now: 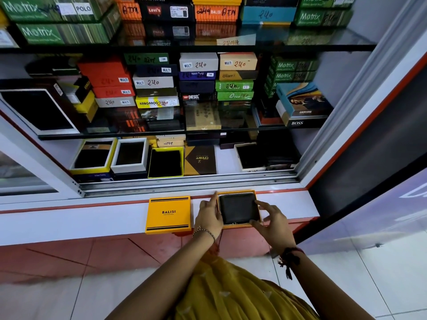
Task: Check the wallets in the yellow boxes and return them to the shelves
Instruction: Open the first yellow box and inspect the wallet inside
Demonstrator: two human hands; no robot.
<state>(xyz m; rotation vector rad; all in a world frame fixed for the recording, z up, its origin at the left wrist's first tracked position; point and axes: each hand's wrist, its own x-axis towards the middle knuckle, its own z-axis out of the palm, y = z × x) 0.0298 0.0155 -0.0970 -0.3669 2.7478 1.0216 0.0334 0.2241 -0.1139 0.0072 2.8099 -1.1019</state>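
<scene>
An open yellow box (238, 225) rests on the white ledge (69, 218) in front of the cabinet, with a dark wallet (238, 207) lying flat inside it. My left hand (209, 214) touches the box's left side, index finger stretched toward its far corner. My right hand (271, 219) pinches the wallet's right edge between thumb and fingers. The box's yellow lid (169, 214), printed BALISI, lies flat on the ledge to the left, apart from the box.
The bottom shelf holds several open boxes with dark wallets, among them a yellow-rimmed box (166, 163) and a white box (130, 155). Stacked labelled boxes fill the glass shelves above. A sliding-door track (184, 182) runs along the cabinet's front; a door frame (360, 107) rises at right.
</scene>
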